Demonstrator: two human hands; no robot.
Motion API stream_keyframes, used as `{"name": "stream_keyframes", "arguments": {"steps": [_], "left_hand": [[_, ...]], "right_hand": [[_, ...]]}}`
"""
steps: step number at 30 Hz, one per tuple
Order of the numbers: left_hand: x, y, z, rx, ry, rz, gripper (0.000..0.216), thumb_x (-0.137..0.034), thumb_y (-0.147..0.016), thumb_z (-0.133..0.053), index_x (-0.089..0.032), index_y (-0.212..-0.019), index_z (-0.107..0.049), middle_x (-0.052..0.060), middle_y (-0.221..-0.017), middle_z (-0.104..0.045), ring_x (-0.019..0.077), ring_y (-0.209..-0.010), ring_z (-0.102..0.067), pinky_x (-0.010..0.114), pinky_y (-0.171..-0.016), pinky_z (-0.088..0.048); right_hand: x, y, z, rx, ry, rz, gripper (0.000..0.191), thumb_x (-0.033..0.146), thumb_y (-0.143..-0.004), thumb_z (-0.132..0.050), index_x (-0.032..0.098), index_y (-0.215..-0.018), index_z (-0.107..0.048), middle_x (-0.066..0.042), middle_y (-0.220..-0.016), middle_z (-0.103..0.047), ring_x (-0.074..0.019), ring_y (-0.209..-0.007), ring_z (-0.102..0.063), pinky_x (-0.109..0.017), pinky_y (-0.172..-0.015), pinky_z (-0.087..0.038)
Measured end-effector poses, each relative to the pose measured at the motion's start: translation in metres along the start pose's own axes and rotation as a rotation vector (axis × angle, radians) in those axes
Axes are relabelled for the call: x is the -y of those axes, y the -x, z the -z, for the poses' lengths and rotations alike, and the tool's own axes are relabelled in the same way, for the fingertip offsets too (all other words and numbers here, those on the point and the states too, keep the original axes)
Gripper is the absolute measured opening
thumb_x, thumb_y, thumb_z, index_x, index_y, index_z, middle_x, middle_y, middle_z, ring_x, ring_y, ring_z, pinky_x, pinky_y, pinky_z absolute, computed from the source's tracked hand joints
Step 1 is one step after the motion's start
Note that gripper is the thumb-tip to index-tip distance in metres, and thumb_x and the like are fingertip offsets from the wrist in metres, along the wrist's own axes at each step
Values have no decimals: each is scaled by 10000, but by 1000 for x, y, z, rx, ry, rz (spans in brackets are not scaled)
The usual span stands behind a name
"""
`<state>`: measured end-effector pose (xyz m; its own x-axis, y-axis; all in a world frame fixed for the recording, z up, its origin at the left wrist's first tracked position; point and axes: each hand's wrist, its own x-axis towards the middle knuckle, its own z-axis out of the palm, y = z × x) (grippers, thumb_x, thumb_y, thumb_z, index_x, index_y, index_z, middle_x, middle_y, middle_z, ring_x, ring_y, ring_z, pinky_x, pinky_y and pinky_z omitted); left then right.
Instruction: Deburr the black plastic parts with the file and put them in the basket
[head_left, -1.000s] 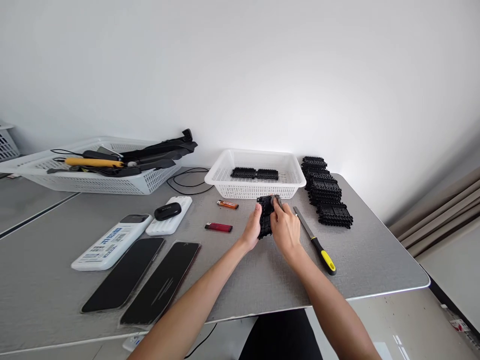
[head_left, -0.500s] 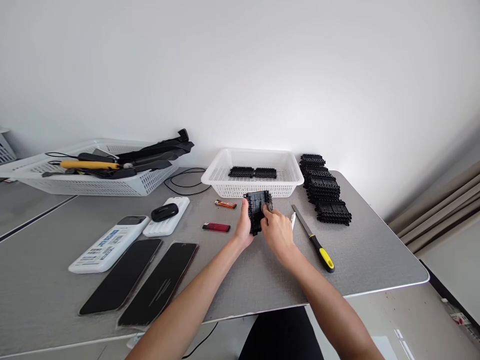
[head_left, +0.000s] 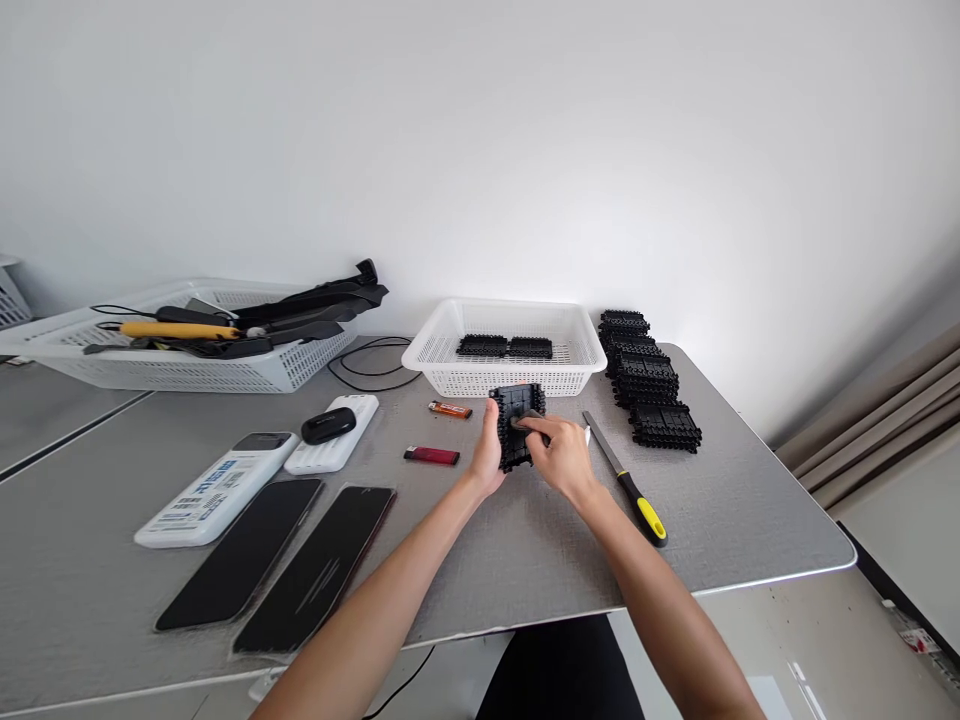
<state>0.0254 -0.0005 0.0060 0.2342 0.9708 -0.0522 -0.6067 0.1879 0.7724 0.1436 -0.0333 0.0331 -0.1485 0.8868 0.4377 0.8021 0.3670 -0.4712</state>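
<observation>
A black ribbed plastic part [head_left: 514,405] stands tilted on the grey table, in front of the small white basket [head_left: 450,376]. My left hand [head_left: 486,455] grips its left edge with curled fingers. My right hand [head_left: 564,452] reaches across the part's face, fingertips pressed against it. Whether those fingers pinch anything small is hidden. A small white object peeks out just right of my right hand.
Two black parts [head_left: 504,347] lie in the small basket; stacks of similar parts [head_left: 649,384] sit to its right. A yellow-handled file [head_left: 624,479], two lighters [head_left: 431,456], two phones [head_left: 281,554], a remote [head_left: 216,488] and a power bank [head_left: 334,431] lie about. A tool basket [head_left: 180,368] is far left.
The black part has moved left and a little toward the basket in my hands. My right hand shifted from the part's right side to across its face.
</observation>
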Motion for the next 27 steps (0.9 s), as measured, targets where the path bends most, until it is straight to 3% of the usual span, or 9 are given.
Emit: {"name": "stream_keyframes", "arguments": {"steps": [5, 13, 19, 22, 27], "left_hand": [[-1, 0, 1, -30, -8, -28, 673, -711, -856, -441, -184, -1207, -669, 93, -1105, -736, 287, -1144, -634, 382, -973, -508], [-8, -1, 3, 28, 4, 18, 661, -693, -887, -382, -216, -1263, -641, 90, -1162, -719, 286, -1165, -625, 405, -988, -503], [-14, -6, 6, -97, 27, -51, 674, -714, -877, -360, -219, -1229, -653, 89, -1176, -714, 284, -1167, -623, 408, -988, -504], [-16, -8, 8, -140, 48, -108, 652, -711, -874, -378, -223, -1199, -662, 84, -1177, -714, 278, -1154, -629, 410, -984, -505], [-17, -8, 11, -112, 31, -74, 665, -728, -856, -393, -218, -1178, -676, 97, -1145, -724, 279, -1124, -644, 395, -961, -518]], "right_hand": [[9, 3, 1, 29, 46, 33, 404, 158, -897, -425, 273, -1150, -719, -11, -815, -676, -146, -712, -622, -222, -655, -410], [10, 4, 3, 38, 299, -152, 395, 204, -938, -393, 299, -1198, -675, -24, -853, -674, -163, -664, -610, -252, -611, -389], [19, 10, -9, 118, 323, -112, 487, 224, -967, -371, 259, -1441, -478, -72, -1021, -696, -179, -735, -668, -263, -647, -446], [23, 12, -14, 168, 348, -88, 488, 228, -971, -386, 228, -1454, -458, -101, -1051, -694, -191, -770, -686, -264, -655, -466], [24, 12, -15, 201, 363, -94, 478, 224, -971, -394, 209, -1443, -468, -122, -1060, -696, -203, -795, -698, -272, -670, -479]]}}
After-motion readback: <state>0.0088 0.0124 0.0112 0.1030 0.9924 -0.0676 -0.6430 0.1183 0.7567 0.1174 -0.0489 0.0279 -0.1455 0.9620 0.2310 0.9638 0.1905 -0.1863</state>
